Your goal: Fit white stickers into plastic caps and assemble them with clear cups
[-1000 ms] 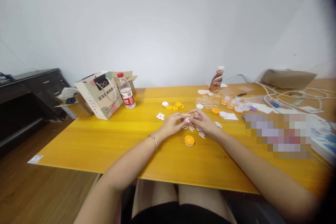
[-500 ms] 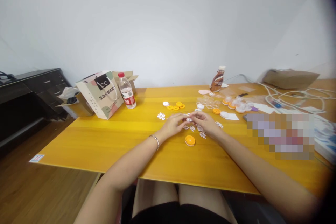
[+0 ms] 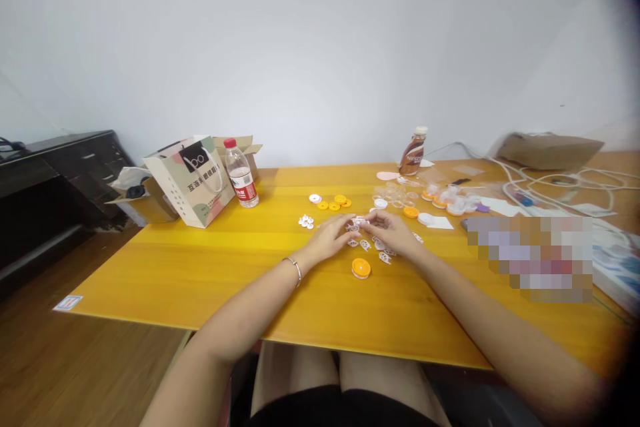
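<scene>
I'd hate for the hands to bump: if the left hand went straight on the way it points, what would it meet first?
Most likely the white pieces just ahead of the left hand, then perhaps the right hand. Depth is unclear, and it may already touch those pieces.

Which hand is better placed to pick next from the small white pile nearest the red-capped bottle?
Probably the left: the left hand is close beside that small white pile, while the right hand is farther off, beyond the left.
</scene>
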### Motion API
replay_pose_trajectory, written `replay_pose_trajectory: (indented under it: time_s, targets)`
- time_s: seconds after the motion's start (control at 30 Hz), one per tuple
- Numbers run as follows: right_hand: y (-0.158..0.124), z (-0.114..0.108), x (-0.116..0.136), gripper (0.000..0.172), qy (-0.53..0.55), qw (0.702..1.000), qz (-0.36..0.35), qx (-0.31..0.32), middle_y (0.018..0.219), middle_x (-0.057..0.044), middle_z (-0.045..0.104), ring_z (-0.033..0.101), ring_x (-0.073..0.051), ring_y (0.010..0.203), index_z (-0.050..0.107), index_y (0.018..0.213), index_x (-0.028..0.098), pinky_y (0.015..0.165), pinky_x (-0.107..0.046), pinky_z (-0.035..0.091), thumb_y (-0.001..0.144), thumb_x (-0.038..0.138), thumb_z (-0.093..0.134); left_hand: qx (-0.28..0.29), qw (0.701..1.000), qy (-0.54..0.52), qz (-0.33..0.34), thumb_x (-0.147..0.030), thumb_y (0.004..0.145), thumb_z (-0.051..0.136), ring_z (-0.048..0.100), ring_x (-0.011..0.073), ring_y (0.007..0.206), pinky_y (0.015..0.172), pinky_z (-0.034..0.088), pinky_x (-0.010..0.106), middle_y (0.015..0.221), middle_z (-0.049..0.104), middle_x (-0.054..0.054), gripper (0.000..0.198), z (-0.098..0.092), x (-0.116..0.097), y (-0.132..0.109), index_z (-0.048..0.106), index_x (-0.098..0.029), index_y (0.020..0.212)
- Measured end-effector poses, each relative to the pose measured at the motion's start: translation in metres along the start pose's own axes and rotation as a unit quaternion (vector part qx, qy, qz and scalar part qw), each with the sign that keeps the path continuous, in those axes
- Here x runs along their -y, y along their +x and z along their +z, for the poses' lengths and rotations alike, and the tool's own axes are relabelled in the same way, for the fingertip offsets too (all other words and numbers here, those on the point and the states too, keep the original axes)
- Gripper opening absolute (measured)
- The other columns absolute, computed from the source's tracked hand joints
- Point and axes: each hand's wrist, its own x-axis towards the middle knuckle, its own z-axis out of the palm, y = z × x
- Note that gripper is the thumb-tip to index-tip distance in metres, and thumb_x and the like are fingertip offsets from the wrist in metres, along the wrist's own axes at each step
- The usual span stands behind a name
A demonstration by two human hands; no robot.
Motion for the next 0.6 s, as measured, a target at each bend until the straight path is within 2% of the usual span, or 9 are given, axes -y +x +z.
replay_pose_trajectory:
  time_s: [0.07, 0.17, 0.33, 0.6]
  targets:
    - [0.003, -0.003, -0.004, 0.031, 0.005, 1.0, -0.006, -0.028, 0.072, -0.002, 0.062, 0.058, -0.016, 0.07, 0.057, 0.068, 0.019, 0.071, -0.031, 0.045, 0.06, 0.047, 0.067, 0.032, 0.999, 0.015, 0.008, -0.04, 0.078, 0.055, 0.053, 0.0192, 0.1, 0.09, 0.041, 0.033, 0.107, 0.058, 0.008, 0.041, 0.001, 0.0, -0.001, 0.052, -0.02, 0.114]
    - [0.005, -0.004, -0.009, 0.032, 0.002, 0.999, -0.005, -0.051, 0.068, -0.001, 0.059, 0.056, -0.015, 0.067, 0.056, 0.067, 0.019, 0.067, -0.029, 0.044, 0.059, 0.047, 0.068, 0.073, 0.996, 0.035, 0.036, -0.035, 0.078, 0.056, 0.053, 0.0187, 0.1, 0.091, 0.04, 0.032, 0.105, 0.057, 0.007, 0.026, 0.004, 0.002, -0.003, 0.062, -0.019, 0.098]
    - [0.004, -0.001, -0.01, 0.03, -0.011, 0.999, 0.002, -0.042, 0.067, 0.0, 0.058, 0.054, -0.015, 0.065, 0.056, 0.067, 0.019, 0.065, -0.029, 0.043, 0.059, 0.045, 0.067, 0.059, 0.997, 0.023, 0.052, -0.022, 0.081, 0.052, 0.055, 0.0156, 0.091, 0.085, 0.044, 0.028, 0.097, 0.057, 0.007, 0.015, 0.006, 0.005, -0.004, 0.063, -0.016, 0.089]
    - [0.004, 0.001, -0.012, 0.028, -0.003, 1.0, 0.003, -0.025, 0.067, 0.0, 0.058, 0.054, -0.014, 0.066, 0.056, 0.068, 0.018, 0.066, -0.028, 0.043, 0.064, 0.045, 0.064, 0.045, 0.998, 0.039, 0.026, -0.019, 0.083, 0.048, 0.056, 0.0136, 0.078, 0.074, 0.045, 0.025, 0.084, 0.06, 0.004, 0.012, 0.003, -0.003, -0.002, 0.059, -0.016, 0.081]
